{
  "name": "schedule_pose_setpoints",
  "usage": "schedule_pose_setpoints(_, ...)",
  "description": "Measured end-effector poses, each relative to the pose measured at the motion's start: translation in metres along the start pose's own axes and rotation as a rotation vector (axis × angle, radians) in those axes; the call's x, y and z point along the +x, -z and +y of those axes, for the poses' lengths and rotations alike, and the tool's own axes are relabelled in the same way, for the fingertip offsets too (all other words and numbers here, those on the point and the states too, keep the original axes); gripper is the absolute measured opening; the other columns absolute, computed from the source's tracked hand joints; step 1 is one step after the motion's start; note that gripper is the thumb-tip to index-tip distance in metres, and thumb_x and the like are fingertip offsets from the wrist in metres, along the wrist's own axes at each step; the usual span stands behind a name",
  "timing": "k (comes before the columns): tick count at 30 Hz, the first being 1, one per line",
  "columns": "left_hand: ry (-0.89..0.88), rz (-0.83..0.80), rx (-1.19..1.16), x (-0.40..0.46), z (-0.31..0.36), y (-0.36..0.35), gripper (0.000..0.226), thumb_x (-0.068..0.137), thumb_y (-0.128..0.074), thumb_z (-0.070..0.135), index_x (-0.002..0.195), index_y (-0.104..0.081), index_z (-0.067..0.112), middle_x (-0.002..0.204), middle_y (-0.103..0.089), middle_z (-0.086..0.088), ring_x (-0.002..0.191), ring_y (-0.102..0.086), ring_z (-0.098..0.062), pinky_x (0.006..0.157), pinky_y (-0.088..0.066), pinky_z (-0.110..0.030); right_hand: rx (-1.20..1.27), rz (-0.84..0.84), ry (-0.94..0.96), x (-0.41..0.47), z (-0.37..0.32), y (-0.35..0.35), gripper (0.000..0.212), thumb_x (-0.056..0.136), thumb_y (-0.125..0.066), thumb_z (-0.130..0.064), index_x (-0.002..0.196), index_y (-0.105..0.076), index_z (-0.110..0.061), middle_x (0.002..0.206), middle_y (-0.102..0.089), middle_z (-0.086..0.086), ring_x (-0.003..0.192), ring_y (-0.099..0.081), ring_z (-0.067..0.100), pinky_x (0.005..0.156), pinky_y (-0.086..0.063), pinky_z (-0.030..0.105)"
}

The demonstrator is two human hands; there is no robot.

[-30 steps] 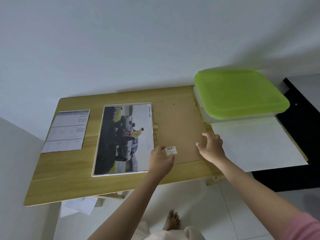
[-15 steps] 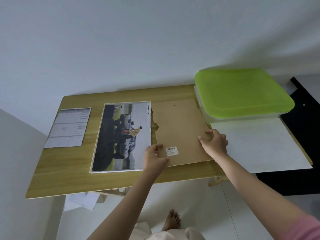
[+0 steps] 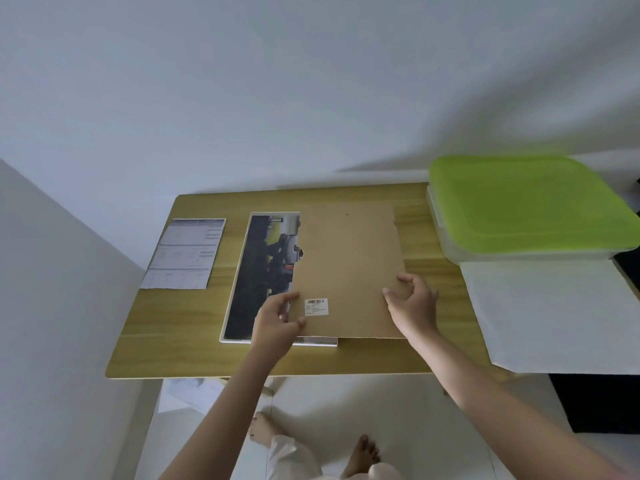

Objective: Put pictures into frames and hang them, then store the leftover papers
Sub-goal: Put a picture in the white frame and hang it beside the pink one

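Both hands hold the brown board [image 3: 346,271], which lies over the right half of the picture [image 3: 259,275] on the counter [image 3: 180,327]: left hand [image 3: 277,323] pinching its near-left edge, right hand [image 3: 414,304] gripping its right edge. A printed sheet [image 3: 185,254] lies left; a green-lidded box [image 3: 530,206] and white paper [image 3: 554,313] sit right.

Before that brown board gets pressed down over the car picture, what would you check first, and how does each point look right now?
1. Brown backing board held by both hands: ok; left hand and right hand grip its near corners.
2. Board covers white-framed car picture: not ok; the left strip shows.
3. Edges squared: not ok; board overhangs to the right.
4. Printed paper sheet clear of frame: ok.
5. Green-lidded plastic box out of the way: ok.
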State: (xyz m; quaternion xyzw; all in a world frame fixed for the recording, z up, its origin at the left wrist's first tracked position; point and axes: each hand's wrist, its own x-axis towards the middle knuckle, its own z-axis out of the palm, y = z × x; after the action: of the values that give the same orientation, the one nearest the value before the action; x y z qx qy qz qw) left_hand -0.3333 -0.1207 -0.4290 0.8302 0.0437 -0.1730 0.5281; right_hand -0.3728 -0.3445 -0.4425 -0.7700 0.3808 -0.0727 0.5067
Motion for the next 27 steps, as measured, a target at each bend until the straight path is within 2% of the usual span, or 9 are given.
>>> schedule_pose_setpoints(3,0.014,0.053,0.015,0.005,-0.012,0.033,0.049,0.078,-0.065,-0.006,0.123,-0.057,0.011,0.112,-0.057,-0.003,0.101,-0.059,-0.021,0.084,-0.055,-0.033,0.007,-0.067,0.015,-0.011,-0.013,-0.028,0.037,0.085,-0.065,-0.017,0.120,-0.055,-0.016,0.127,-0.036,0.012,0.067,-0.042,-0.002,0.050,-0.036,0.006)
schedule_pose_setpoints(6,0.052,0.091,0.013,0.012,-0.020,0.064,0.047,0.081,-0.061,-0.007,0.123,-0.058,0.013,0.110,-0.058,-0.006,0.098,-0.059,-0.021,0.078,-0.054,-0.030,-0.008,-0.136,0.027,-0.022,-0.023,-0.052,0.037,0.085,-0.065,-0.017,0.120,-0.054,-0.016,0.128,-0.036,0.011,0.066,-0.043,-0.001,0.060,-0.037,0.013)
schedule_pose_setpoints(9,0.101,0.123,0.021,0.021,-0.027,0.086,0.046,0.081,-0.059,-0.006,0.120,-0.060,0.019,0.100,-0.060,-0.006,0.084,-0.060,-0.017,0.079,-0.056,-0.036,-0.032,-0.196,0.045,-0.027,-0.028,-0.072,0.039,0.085,-0.065,-0.018,0.122,-0.054,-0.016,0.125,-0.036,0.010,0.066,-0.044,0.000,0.053,-0.035,0.009)
schedule_pose_setpoints(11,0.107,0.138,0.030,0.026,-0.032,0.096,0.046,0.081,-0.059,-0.006,0.118,-0.061,0.021,0.089,-0.061,-0.001,0.076,-0.059,-0.015,0.080,-0.055,-0.039,-0.044,-0.217,0.056,-0.029,-0.031,-0.083,0.040,0.085,-0.066,-0.018,0.123,-0.053,-0.016,0.126,-0.036,0.010,0.068,-0.044,0.000,0.056,-0.037,0.010)
schedule_pose_setpoints(13,0.106,0.138,0.042,0.030,-0.036,0.102,0.047,0.080,-0.059,-0.006,0.118,-0.061,0.021,0.088,-0.061,0.000,0.076,-0.059,-0.016,0.078,-0.056,-0.039,-0.054,-0.221,0.063,-0.029,-0.032,-0.090,0.041,0.084,-0.066,-0.018,0.124,-0.053,-0.016,0.125,-0.036,0.010,0.069,-0.043,-0.001,0.063,-0.039,0.014)
schedule_pose_setpoints(17,0.103,0.094,0.074,0.036,-0.045,0.107,0.047,0.079,-0.062,-0.003,0.120,-0.060,0.021,0.089,-0.062,-0.003,0.080,-0.062,-0.020,0.075,-0.056,-0.035,-0.091,-0.216,0.058,-0.027,-0.033,-0.096,0.040,0.084,-0.066,-0.018,0.122,-0.054,-0.016,0.123,-0.036,0.009,0.069,-0.046,0.001,0.057,-0.039,0.012)
schedule_pose_setpoints(20,0.101,0.073,0.142,0.040,-0.052,0.107,0.046,0.077,-0.067,0.003,0.118,-0.060,0.023,0.094,-0.063,-0.003,0.085,-0.063,-0.022,0.078,-0.057,-0.040,-0.134,-0.202,0.066,-0.025,-0.032,-0.097,0.039,0.083,-0.067,-0.018,0.120,-0.056,-0.018,0.120,-0.039,0.009,0.074,-0.050,0.009,0.069,-0.042,0.018)
schedule_pose_setpoints(24,0.040,0.090,0.269,0.043,-0.058,0.105,0.045,0.074,-0.072,0.011,0.116,-0.060,0.022,0.114,-0.055,0.001,0.091,-0.059,-0.016,0.078,-0.056,-0.040,-0.190,-0.191,0.094,-0.022,-0.023,-0.099,0.039,0.080,-0.067,-0.021,0.118,-0.057,-0.020,0.114,-0.043,0.007,0.098,-0.054,0.022,0.085,-0.049,0.031)
schedule_pose_setpoints(27,-0.010,0.085,0.351,0.044,-0.059,0.105,0.045,0.076,-0.070,0.013,0.120,-0.059,0.017,0.116,-0.055,0.004,0.091,-0.058,-0.014,0.077,-0.054,-0.033,-0.214,-0.211,0.125,-0.023,-0.018,-0.102,0.043,0.079,-0.069,-0.023,0.119,-0.056,-0.020,0.112,-0.043,0.005,0.102,-0.054,0.022,0.085,-0.050,0.032)
